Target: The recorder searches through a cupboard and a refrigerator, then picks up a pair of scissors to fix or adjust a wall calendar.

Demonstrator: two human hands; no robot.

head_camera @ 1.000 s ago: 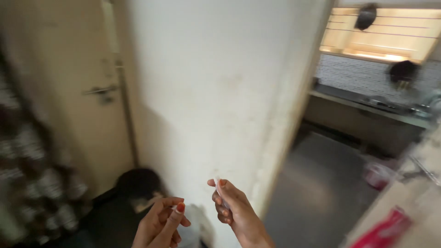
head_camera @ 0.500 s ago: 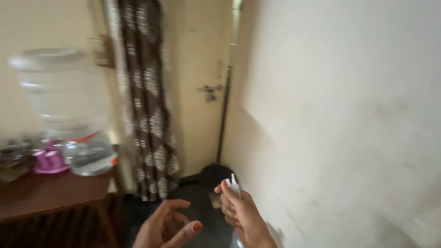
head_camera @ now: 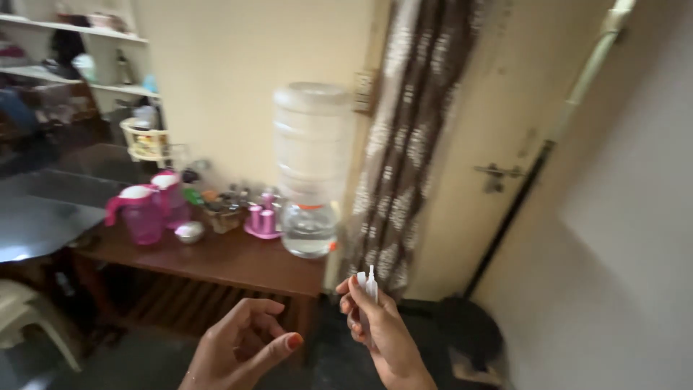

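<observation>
Cream walls [head_camera: 231, 65], patterned brown curtain [head_camera: 404, 144], pale door [head_camera: 476, 217] with metal handle [head_camera: 494, 175], wooden tabletop [head_camera: 231, 256] bearing clear water dispenser [head_camera: 309, 166] and pink jugs [head_camera: 148, 206], wall shelves [head_camera: 65, 50], dim dark floor [head_camera: 137, 361].

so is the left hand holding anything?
No, the left hand is empty with fingers curled; the small white plastic piece sits pinched in the right hand.

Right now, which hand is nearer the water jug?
Right. The right hand is just below the water jug, holding a small white piece; the left hand is lower and further left.
</observation>
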